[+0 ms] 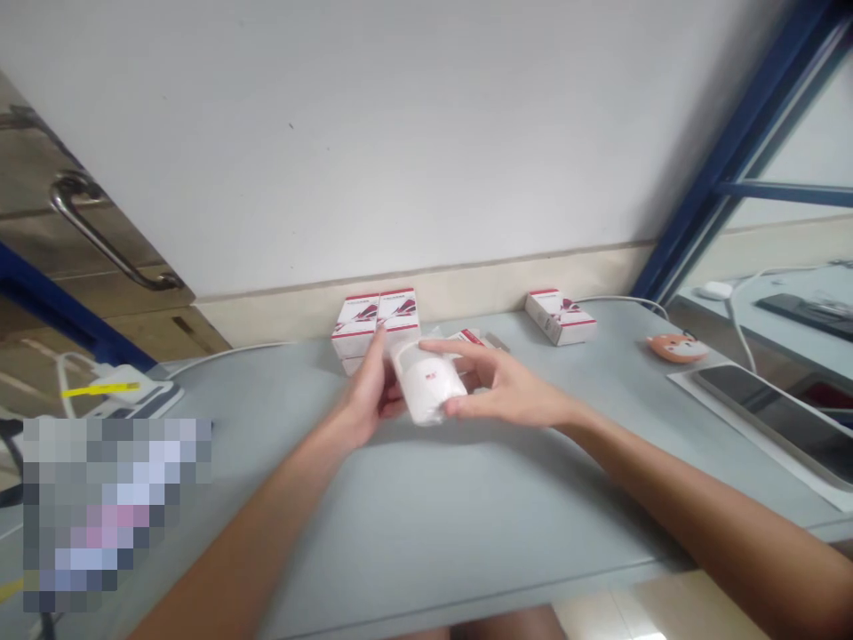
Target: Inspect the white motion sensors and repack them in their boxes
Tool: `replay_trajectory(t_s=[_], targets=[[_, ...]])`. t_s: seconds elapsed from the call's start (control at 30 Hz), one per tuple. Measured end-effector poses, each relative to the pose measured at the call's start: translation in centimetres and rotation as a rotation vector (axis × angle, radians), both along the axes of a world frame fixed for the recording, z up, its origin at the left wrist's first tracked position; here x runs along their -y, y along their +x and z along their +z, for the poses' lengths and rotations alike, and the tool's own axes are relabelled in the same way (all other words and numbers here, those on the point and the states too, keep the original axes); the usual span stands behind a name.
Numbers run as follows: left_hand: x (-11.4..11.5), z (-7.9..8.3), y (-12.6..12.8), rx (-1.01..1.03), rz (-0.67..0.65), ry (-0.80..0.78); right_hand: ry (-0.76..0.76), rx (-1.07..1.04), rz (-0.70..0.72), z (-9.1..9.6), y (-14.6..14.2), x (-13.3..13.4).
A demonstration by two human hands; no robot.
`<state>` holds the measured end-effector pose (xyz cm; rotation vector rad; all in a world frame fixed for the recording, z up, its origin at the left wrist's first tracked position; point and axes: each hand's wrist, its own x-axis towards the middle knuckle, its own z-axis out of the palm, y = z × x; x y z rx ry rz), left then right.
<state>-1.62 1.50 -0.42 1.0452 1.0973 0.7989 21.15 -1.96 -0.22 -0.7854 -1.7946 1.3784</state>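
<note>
A white, rounded item in clear plastic wrap (430, 384), with a small red mark on its face, is held tilted above the table. My left hand (373, 396) grips its left side, thumb pointing up and fingers partly hidden behind it. On the other side, my right hand (510, 388) is closed round the right edge, thumb low and fingers on top. Just behind my hands stand stacked white boxes with red trim (356, 322). Part of another red-and-white box (472, 337) shows behind the wrapped item, mostly covered.
Farther right by the wall is a single red-and-white box (560, 318). An orange animal-faced object (676, 346) and a dark flat device (773, 409) lie at the right. A white power strip (150, 398) with cables and a blurred-out patch are at left.
</note>
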Motion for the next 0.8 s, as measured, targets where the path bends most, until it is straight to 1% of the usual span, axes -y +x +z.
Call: replay_trajectory(t_s=[0.03,0.07,0.1,0.13,0.17,0.2,0.23,0.27,0.33,0.4,0.5,0.6,0.7,0.8], targets=[[0.0,0.0,0.1,-0.073,0.078,0.075,0.004,-0.027,-0.058,0.1,0.1,-0.2],[0.1,0.0,0.3,-0.174,0.163,0.188,0.01,-0.045,-0.127,0.1,0.4,-0.6],[0.2,0.0,0.5,-0.295,0.223,0.337,0.022,-0.048,-0.21,0.1,0.8,-1.1],[0.4,-0.1,0.7,-0.42,0.236,0.506,0.042,-0.03,-0.308,0.1,1.5,-1.7],[0.7,-0.3,0.9,-0.548,0.218,0.675,0.068,0.017,-0.414,0.0,2.2,-2.3],[1.0,-0.5,1.1,-0.673,0.162,0.816,0.094,0.08,-0.517,-0.3,3.0,-3.0],[1.3,-0.9,1.3,-0.784,0.088,0.898,0.119,0.144,-0.613,-0.6,3.8,-3.7],[1.6,-1.3,1.5,-0.877,0.01,0.933,0.127,0.203,-0.688,-1.1,4.5,-4.4],[2.0,-2.2,1.7,-0.984,-0.077,0.917,0.102,0.301,-0.764,-2.0,5.8,-5.5],[2.2,-2.8,1.7,-1.015,-0.109,0.899,0.06,0.353,-0.749,-2.9,6.5,-6.1],[2.1,-3.0,1.5,-1.004,-0.157,0.915,0.041,0.383,-0.683,-3.6,6.8,-6.3],[1.7,-2.8,1.1,-0.922,-0.193,0.92,0.033,0.37,-0.62,-3.8,6.6,-6.2],[1.3,-2.6,0.8,-0.789,-0.192,0.862,-0.031,0.311,-0.556,-4.1,6.5,-6.3],[0.8,-2.8,0.6,-0.682,-0.169,0.819,-0.061,0.254,-0.56,-4.9,6.3,-6.6]])
